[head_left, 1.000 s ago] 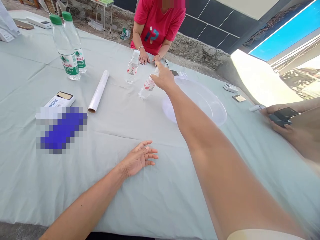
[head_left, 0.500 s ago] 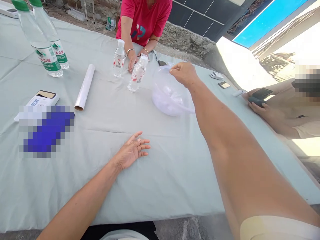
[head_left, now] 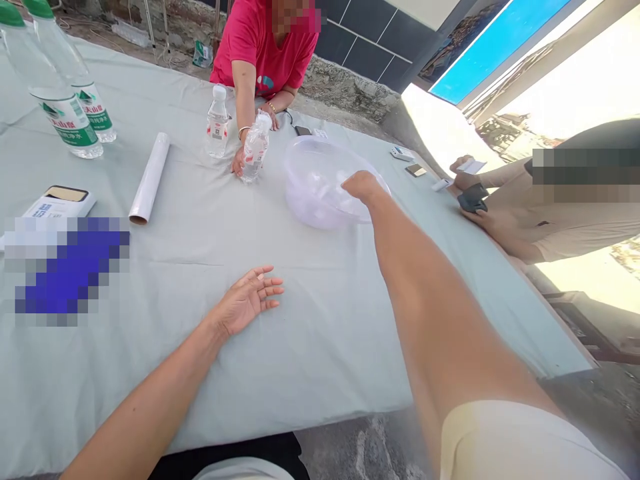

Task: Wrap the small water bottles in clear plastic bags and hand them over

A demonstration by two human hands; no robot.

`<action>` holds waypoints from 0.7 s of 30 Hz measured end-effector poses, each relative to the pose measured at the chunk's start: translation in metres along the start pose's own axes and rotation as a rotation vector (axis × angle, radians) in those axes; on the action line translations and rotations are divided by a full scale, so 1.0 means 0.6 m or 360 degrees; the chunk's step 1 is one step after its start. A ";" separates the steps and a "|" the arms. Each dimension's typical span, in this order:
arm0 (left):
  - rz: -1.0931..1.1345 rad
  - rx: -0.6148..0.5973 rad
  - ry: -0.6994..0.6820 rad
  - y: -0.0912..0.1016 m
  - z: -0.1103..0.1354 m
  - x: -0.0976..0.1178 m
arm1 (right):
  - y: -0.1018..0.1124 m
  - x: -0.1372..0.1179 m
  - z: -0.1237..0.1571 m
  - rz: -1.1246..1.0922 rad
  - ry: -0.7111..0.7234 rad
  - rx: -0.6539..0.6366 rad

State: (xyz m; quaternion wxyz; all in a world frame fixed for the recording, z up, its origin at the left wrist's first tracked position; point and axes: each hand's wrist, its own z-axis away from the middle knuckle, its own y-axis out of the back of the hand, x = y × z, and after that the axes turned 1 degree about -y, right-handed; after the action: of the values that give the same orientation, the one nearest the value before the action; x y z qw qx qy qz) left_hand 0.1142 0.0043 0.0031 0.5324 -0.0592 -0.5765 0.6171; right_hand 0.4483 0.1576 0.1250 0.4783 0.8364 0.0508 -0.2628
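My right hand [head_left: 364,187] grips the near rim of a clear plastic bowl [head_left: 315,183], which tilts up on the pale green tablecloth [head_left: 325,320]. Fingers spread and palm up, my left hand [head_left: 246,300] lies open on the cloth, holding nothing. Just left of the bowl a small clear water bottle [head_left: 254,157] leans, with the hand of a person in a red shirt [head_left: 265,53] touching it. A second small bottle [head_left: 217,131] stands upright beside it.
Two large green-capped bottles [head_left: 65,100] stand at the far left. A roll of clear film [head_left: 149,177] and a white box [head_left: 55,202] lie left of centre. Another person's hands [head_left: 475,200] hold a dark device at the right edge, near small gadgets [head_left: 403,154].
My right hand left the leaning small bottle, took the bowl's rim and drew the bowl nearer, tilting it. The person in red reached out to that bottle. My left hand stayed put.
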 end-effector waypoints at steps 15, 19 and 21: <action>-0.0064 0.0002 -0.0304 0.001 0.021 0.027 | -0.079 -0.132 0.478 -0.1283 0.0109 -0.0367; -0.0394 0.0280 -0.0275 -0.001 0.020 0.036 | -0.080 -0.125 0.478 -0.1387 -0.0041 -0.0290; -0.0412 0.0334 -0.0280 -0.002 0.019 0.038 | -0.056 -0.122 0.449 -0.1338 -0.0063 -0.0059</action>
State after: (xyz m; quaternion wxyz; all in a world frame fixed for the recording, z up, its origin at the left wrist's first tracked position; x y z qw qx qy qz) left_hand 0.0970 0.0133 0.0201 0.5582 0.1256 -0.5559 0.6030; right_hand 0.2687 -0.0350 0.0258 0.3454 0.7288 0.3832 -0.4503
